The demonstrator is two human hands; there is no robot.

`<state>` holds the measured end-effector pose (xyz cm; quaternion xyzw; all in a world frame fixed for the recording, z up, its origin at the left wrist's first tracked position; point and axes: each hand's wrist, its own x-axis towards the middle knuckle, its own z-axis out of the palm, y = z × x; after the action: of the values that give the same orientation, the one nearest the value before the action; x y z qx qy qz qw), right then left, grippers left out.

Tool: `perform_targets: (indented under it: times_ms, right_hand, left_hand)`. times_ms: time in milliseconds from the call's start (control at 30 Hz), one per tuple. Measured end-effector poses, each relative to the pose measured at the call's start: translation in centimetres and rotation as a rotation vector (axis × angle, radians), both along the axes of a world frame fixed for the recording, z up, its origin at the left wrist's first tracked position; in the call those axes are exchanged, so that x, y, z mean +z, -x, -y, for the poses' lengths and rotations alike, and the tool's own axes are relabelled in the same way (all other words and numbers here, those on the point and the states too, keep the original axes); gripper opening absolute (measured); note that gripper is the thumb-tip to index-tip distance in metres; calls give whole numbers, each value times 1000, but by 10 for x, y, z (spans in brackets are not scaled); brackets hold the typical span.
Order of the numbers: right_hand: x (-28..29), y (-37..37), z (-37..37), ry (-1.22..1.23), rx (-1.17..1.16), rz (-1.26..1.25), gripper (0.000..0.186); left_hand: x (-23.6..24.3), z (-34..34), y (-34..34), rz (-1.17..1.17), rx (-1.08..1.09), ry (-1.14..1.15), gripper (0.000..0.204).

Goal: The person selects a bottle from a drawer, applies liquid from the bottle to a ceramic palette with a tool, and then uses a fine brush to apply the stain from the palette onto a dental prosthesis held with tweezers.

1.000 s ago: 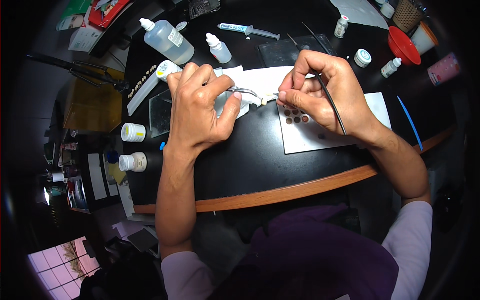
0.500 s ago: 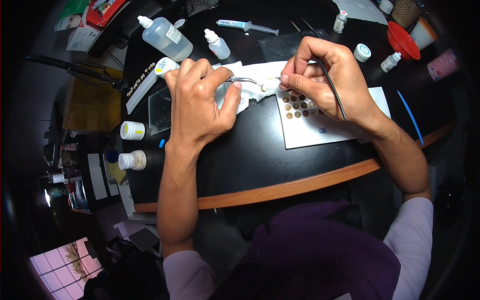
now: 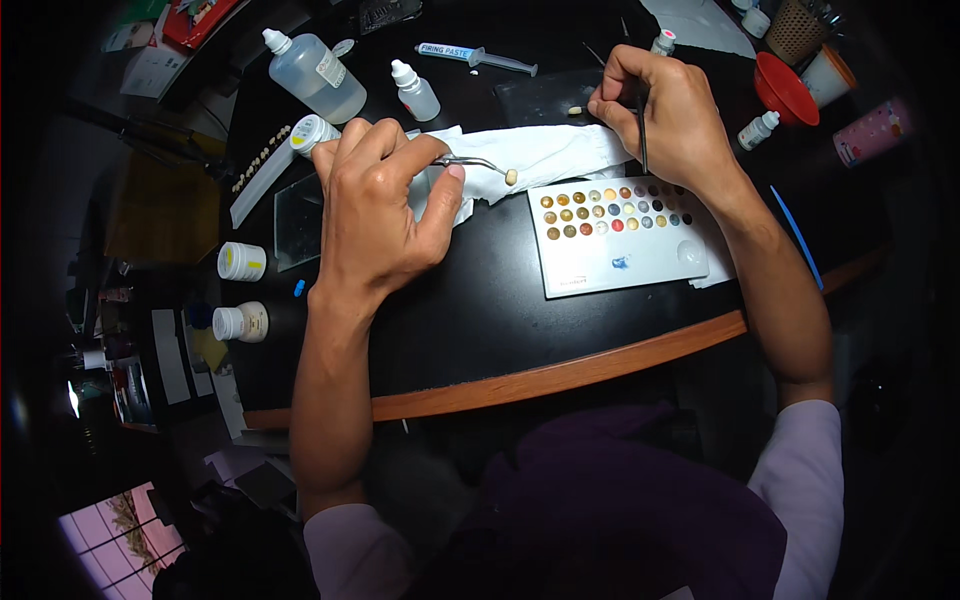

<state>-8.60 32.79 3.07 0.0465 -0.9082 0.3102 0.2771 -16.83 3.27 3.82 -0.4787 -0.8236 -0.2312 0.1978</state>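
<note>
My left hand (image 3: 385,205) is closed on curved metal tweezers (image 3: 468,161). At their tip sits a small cream tooth crown (image 3: 511,177), held over the white tissue (image 3: 560,150). Farther right, my right hand (image 3: 670,120) pinches a slim dark-handled brush (image 3: 642,135); its tip is hard to see. Just left of those fingertips is a small cream piece (image 3: 575,110) over the dark slab (image 3: 530,100); I cannot tell whether it lies there or belongs to the brush. The white palette (image 3: 640,262), with rows of coloured wells, lies below my right hand.
Dropper bottles (image 3: 415,92), a large clear bottle (image 3: 318,80) and a syringe (image 3: 480,57) stand or lie at the back. Lidded jars (image 3: 242,261) and a glass plate (image 3: 300,225) are at left. A red bowl (image 3: 785,90) and blue strip (image 3: 797,237) are at right.
My right hand has moved up and away from the crown to the dark slab, uncovering the palette's wells. My left hand still holds the crown in the tweezers. The whole view has shifted slightly.
</note>
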Motion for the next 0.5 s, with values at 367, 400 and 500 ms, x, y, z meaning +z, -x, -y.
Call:
perform_targets:
  times_ms: [367, 400, 500]
  right_hand:
    - [7, -6, -11, -35, -97, 64, 20]
    - [9, -6, -14, -55, -59, -42, 37]
    - [40, -31, -9, 307, 28, -96, 60]
  left_hand:
    - [6, -4, -9, 137, -7, 35, 31]
    - [5, -3, -10, 164, -35, -4, 34]
    - [8, -4, -15, 221, -80, -5, 36]
